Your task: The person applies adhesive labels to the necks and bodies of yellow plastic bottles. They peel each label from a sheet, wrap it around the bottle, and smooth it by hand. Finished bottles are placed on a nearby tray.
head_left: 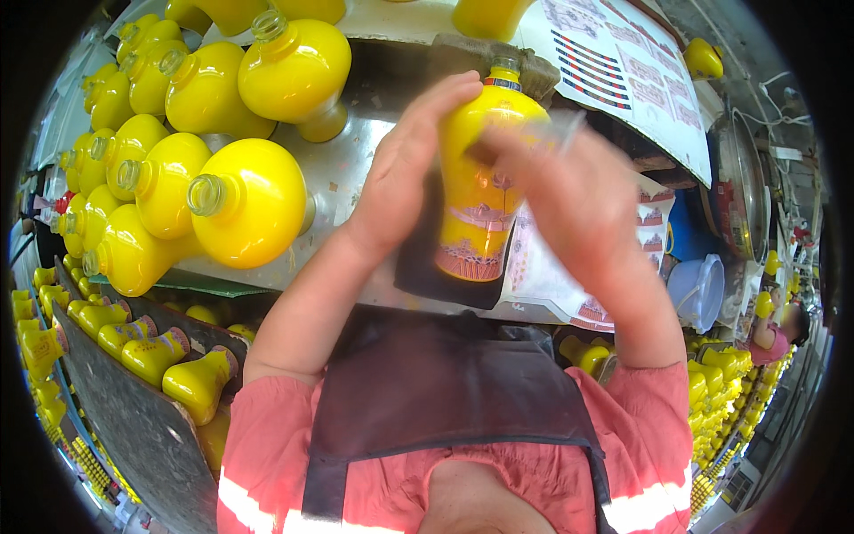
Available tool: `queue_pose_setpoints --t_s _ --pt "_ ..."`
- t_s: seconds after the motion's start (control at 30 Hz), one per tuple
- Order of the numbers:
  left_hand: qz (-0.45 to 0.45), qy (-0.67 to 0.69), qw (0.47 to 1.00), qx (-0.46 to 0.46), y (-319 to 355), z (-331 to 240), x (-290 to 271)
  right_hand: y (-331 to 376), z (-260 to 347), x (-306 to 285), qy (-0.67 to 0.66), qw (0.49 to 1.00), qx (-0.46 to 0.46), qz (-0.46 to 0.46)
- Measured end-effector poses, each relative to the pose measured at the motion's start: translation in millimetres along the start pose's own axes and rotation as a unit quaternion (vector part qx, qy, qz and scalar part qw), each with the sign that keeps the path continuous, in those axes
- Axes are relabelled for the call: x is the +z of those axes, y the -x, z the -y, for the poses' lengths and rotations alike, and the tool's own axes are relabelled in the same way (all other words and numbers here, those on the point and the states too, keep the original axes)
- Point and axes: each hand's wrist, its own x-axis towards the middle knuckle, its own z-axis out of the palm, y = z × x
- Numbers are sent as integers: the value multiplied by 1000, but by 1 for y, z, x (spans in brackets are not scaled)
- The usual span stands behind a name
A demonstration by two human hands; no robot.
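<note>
A yellow glass bottle (476, 209) with a clear neck lies in front of me on a dark pad (414, 271). Pink and purple patterns run around its lower body, and a dark patterned band circles its neck. My left hand (400, 165) rests along the bottle's left side, fingers stretched up to its shoulder. Over the right side of the bottle, my right hand (569, 191) is smeared by motion. Near its fingertips show a dark patch and a pale translucent streak; I cannot make out what they are.
Plain yellow bottles (249, 205) stand crowded on the metal table at the left. Sheets of printed decals (614, 62) lie at the right. A block (454, 58) sits behind the bottle's neck. Lower left, a board (133, 418) borders decorated bottles. A pale bucket (698, 289) hangs right.
</note>
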Motion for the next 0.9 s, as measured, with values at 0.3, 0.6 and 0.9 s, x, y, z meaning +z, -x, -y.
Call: queue_pose_setpoints --t_s 0.3,0.6,0.9 --pt "-65 -148 986 -34 -11 -3 17 -38 -32 -1 -83 991 105 -6" --pt "-110 -194 971 -80 -38 -4 29 -41 -50 -2 -140 957 241 85" --pt "-153 9 978 -142 -45 -7 26 -18 -41 -2 4 993 120 -10"
